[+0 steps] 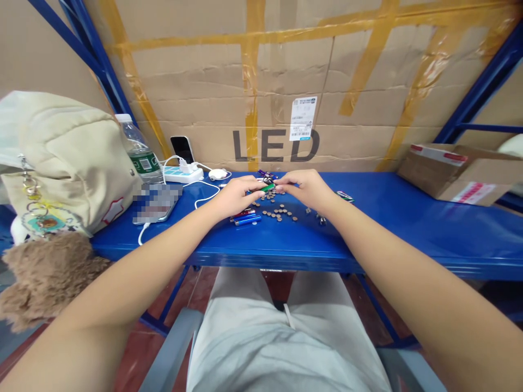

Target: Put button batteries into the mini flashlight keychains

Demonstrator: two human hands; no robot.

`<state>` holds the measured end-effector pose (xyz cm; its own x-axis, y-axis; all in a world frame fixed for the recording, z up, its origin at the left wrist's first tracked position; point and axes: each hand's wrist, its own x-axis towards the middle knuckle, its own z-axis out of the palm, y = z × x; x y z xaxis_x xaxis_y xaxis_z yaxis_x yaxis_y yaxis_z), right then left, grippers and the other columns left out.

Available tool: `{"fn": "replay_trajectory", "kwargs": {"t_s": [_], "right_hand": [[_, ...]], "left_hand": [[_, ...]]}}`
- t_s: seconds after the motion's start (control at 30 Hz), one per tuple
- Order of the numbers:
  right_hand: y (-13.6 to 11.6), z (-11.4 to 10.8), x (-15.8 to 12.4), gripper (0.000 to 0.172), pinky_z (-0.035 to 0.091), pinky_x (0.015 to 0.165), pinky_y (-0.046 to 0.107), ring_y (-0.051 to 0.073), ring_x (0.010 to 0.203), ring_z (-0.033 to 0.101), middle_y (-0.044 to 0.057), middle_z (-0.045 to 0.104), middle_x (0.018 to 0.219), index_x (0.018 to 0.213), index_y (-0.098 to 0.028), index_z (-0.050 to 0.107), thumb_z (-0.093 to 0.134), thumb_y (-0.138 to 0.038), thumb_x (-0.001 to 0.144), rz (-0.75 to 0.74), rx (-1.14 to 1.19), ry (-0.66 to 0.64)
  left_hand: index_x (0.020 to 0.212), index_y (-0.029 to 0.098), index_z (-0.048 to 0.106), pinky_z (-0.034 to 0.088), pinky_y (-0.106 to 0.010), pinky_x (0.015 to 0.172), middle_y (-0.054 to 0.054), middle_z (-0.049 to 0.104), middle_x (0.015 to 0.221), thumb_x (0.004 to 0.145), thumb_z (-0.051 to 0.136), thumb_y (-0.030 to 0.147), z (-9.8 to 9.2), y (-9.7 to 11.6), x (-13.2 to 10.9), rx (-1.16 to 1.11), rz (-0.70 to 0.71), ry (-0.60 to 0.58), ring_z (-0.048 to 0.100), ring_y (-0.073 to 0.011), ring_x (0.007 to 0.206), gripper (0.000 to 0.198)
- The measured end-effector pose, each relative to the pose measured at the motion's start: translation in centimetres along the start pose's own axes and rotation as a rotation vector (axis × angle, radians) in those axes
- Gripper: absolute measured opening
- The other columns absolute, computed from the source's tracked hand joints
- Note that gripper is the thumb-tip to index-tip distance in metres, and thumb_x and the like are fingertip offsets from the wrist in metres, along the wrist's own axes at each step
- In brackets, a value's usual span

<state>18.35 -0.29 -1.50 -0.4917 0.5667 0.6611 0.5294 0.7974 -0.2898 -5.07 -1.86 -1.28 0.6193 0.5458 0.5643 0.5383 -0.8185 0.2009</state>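
My left hand (241, 195) is closed around a short, shiny green tube (268, 188), held low over the blue table. The fingertips of my right hand (306, 186) are pinched together at the tube's right end; whatever is between them is too small to make out. Just below both hands lie several small round button cells (279, 212), scattered loosely. Blue tubes (247, 220) lie side by side near my left wrist, with a red tube (245, 213) behind them. Past my fingertips is a purple tube (265, 174). Small metal clips (321, 219) rest by my right wrist.
To the left stand a cream backpack (93, 147), a water bottle (141, 152) and a white power strip (180, 174) with cables. A phone (159, 204) lies plugged in. An open cardboard box (461, 171) sits at right; a large taped carton (204, 81) walls the back.
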Motion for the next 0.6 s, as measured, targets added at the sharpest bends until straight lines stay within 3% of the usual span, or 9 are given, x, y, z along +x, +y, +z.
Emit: {"fn": "replay_trajectory", "kwargs": {"t_s": [0.6], "right_hand": [[0.09,0.12,0.23,0.012,0.050,0.075,0.031,0.019,0.081,0.069,0.004,0.076,0.088,0.088,-0.019,0.073,0.063,-0.026,0.085,0.021,0.007,-0.017]], "left_hand": [[0.117,0.021,0.070,0.049,-0.035,0.090,-0.008,0.070,0.105,0.092,0.056,0.022,0.61,0.24,0.07,0.067,0.029,0.083,0.063,-0.0189,0.098,0.029]]}}
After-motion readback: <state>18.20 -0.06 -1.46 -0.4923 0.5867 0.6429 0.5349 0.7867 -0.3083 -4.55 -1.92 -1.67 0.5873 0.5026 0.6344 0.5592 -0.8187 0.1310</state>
